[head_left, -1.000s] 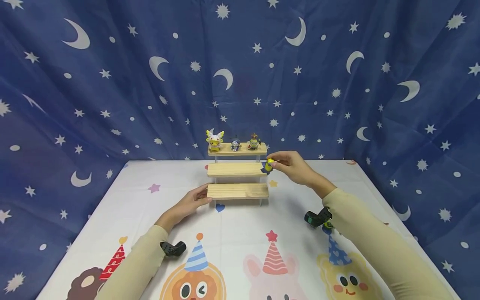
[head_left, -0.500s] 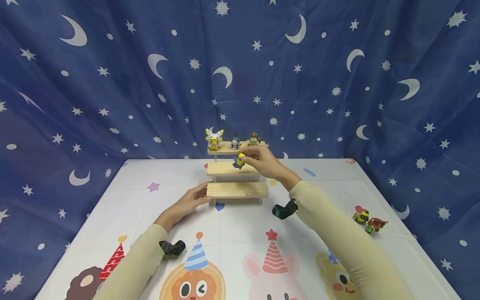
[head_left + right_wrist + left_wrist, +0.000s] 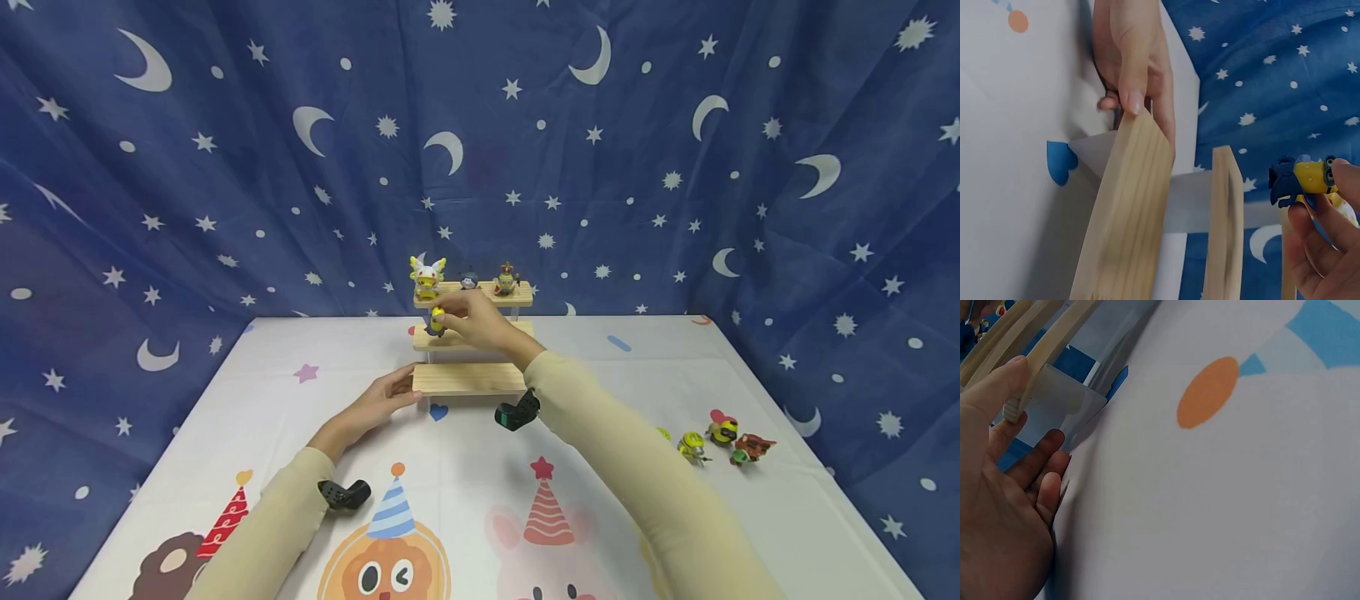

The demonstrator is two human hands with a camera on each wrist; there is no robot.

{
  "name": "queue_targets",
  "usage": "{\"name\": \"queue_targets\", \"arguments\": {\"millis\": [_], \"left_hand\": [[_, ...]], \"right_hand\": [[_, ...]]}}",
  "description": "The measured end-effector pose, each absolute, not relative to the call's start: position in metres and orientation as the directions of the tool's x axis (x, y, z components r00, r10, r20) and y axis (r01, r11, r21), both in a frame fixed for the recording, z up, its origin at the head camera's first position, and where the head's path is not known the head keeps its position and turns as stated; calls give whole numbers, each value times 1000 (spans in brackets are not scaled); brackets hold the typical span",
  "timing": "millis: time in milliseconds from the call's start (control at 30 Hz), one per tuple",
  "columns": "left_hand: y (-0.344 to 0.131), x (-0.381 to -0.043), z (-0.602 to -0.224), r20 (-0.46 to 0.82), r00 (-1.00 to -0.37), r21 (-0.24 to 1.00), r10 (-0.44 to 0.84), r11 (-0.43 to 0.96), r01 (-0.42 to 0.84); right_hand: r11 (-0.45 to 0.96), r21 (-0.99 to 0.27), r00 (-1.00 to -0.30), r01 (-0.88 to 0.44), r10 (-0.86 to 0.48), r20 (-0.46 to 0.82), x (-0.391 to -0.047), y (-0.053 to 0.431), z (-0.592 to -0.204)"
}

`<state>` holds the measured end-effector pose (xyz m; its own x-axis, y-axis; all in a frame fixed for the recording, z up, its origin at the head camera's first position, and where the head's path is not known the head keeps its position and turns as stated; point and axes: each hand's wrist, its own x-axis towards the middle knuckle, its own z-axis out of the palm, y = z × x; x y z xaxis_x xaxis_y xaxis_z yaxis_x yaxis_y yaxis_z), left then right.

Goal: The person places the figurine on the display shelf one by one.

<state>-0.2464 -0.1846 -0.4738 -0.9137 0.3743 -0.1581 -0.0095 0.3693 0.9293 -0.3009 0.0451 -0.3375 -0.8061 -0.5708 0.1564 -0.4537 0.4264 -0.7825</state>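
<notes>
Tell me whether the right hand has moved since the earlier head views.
Yes, leftward: in the head view, the right hand went from the middle shelf's right end to near its left end.

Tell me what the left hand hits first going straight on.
The lowest wooden shelf, whose end the left hand grips; its lower fingers might meet the translucent side support, though depth is unclear.

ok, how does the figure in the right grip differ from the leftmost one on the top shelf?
Colour: the held figure is yellow and blue; the leftmost figure is mostly white and yellow.
Support: the held figure is pinched in the right grip; the leftmost figure stands on the top shelf.
Both show yellow.
</notes>
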Motion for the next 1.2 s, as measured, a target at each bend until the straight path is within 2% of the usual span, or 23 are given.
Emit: {"name": "queue_targets", "arguments": {"millis": [667, 1200], "left_hand": [[-187, -248, -475, -140, -912, 939, 385, 344, 1], [-185, -248, -474, -152, -912, 936, 380, 351, -9]], "right_hand": [[549, -680, -821, -486, -553, 140, -311, 18, -352], [546, -708, -832, -448, -545, 107, -309, 18, -355]]}}
